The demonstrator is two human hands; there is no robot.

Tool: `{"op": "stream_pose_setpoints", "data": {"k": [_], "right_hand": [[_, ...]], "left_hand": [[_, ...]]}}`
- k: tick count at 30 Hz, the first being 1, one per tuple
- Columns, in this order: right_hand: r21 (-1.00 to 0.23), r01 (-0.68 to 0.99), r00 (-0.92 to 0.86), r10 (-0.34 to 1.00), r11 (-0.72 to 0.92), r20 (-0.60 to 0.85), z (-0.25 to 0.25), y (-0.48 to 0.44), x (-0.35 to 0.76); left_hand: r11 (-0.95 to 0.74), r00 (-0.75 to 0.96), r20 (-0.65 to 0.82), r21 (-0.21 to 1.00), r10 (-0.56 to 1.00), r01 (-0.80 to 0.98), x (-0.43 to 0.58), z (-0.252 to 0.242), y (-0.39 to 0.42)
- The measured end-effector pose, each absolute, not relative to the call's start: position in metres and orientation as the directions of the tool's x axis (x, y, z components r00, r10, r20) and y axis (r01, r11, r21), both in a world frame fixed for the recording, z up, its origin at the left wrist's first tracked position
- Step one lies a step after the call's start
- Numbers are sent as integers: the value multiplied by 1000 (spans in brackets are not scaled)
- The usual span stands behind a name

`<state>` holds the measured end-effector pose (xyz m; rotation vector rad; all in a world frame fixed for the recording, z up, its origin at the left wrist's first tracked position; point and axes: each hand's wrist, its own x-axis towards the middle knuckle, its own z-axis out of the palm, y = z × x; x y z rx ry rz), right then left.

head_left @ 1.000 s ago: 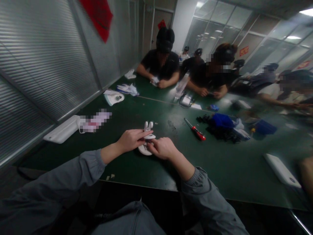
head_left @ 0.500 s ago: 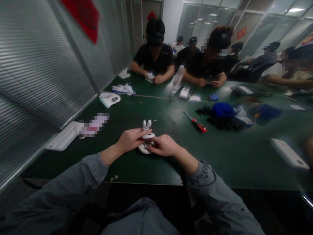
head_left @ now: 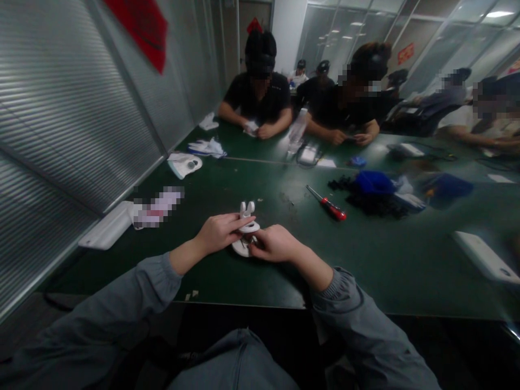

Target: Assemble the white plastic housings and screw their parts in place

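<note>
Between my hands is a white plastic bracket in two parts. The upper part [head_left: 248, 227] is a round plate with two upright prongs, tilted above a round white base [head_left: 241, 248] on the table. My left hand [head_left: 219, 233] is closed on the upper part, its fingers lying along the plate. Fingertips of my right hand [head_left: 276, 242] are pinched at the gap between plate and base; what they hold there is too small to make out. Small dark details show inside the base.
A screwdriver with a red handle [head_left: 333, 209] lies beyond my right hand. White housings rest at left [head_left: 108, 225] and right [head_left: 485, 255]. Blue cloth [head_left: 374, 184] and gloves [head_left: 207, 147] lie farther back on the green table [head_left: 260, 284]. Other people sit across it.
The view has shifted slightly. My right fingertips have moved a little at the gap, and my left hand keeps its hold on the upper part.
</note>
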<state>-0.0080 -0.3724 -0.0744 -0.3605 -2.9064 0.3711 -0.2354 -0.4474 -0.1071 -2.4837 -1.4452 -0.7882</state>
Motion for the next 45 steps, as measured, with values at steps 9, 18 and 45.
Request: {"op": "stream_pose_setpoints", "data": {"k": [9,18,45], "right_hand": [[-166,245,-943,274,955,188,-77,-375,-10],[-164,189,-951,222,968,215,-80,-374,-11],[-544,102,-759,419,833,498,-81,-358,-2]], "left_hand": [[-507,375,510,146,774,850,-236,-108,-448],[-516,383,509,147,771,844,-235,-108,-448],[-244,-35,294,848,955,471,-224,-105,-449]]}}
